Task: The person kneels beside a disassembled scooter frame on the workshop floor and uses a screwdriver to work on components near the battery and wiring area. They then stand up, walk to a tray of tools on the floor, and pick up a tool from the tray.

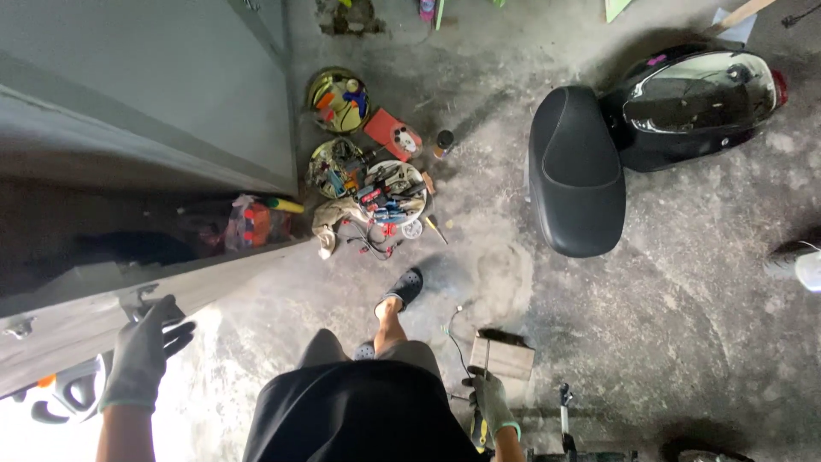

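Observation:
I look straight down at a concrete floor past my black shirt and one foot in a dark clog (404, 288). My left hand (145, 351), in a grey glove, is spread with fingers apart beside a grey metal edge (77, 321) at the lower left and holds nothing. My right hand (492, 402), also gloved, hangs low at my side with fingers curled around a dark tool with a yellow handle (479, 430). A small grey box (503, 355) with a wire lies on the floor just above that hand.
Round trays of tools (389, 192) and small parts (339, 101) sit on the floor ahead, with a rag and red wires. A black scooter seat (575, 171) and a glossy black body panel (697, 94) lie at the right. Grey cabinet at left.

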